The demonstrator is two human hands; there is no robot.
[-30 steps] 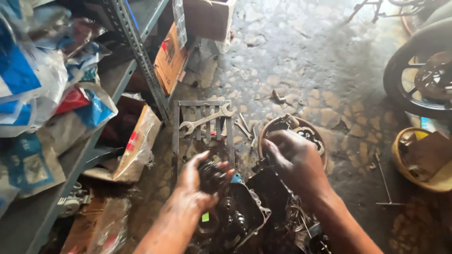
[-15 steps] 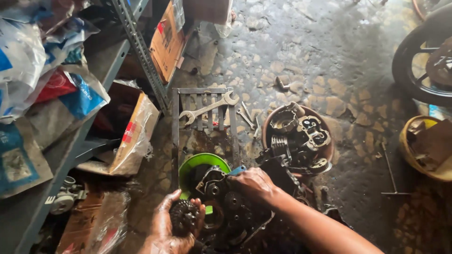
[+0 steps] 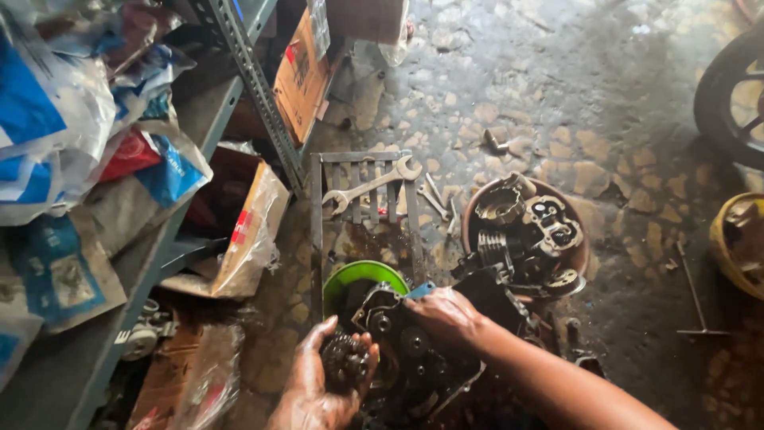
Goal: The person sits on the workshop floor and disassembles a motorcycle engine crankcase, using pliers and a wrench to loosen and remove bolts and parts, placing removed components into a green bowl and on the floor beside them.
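Left fingers: the left hand (image 3: pixel 318 390) lay palm up, its fingers (image 3: pixel 322 334) half curled and cupping a dark, oily gear cluster (image 3: pixel 346 362), cradled rather than clenched.
Right fingers: the right hand (image 3: pixel 447 317) reached across and pressed down on the open engine case (image 3: pixel 414 362); its fingers were bent over the case's upper edge, but whether they pinched a small part there could not be told.
Where the parts sat: the engine case lay on the stone floor (image 3: pixel 557 95) just in front of a green basin (image 3: pixel 358 275); a round bowl of engine parts (image 3: pixel 527 231) stood to the right, and a spanner (image 3: pixel 370 185) lay on a metal grate (image 3: pixel 366 199) beyond.
Risk, slipping: the gear cluster looked greasy, and a loose cupped hold could have let it roll off the palm onto the floor.
Risk, case: one-handed pressure on the case might have tipped it or shaken loose gears out of place.
Risk, grit: the floor looked dirty; a dropped gear would likely have picked up debris.
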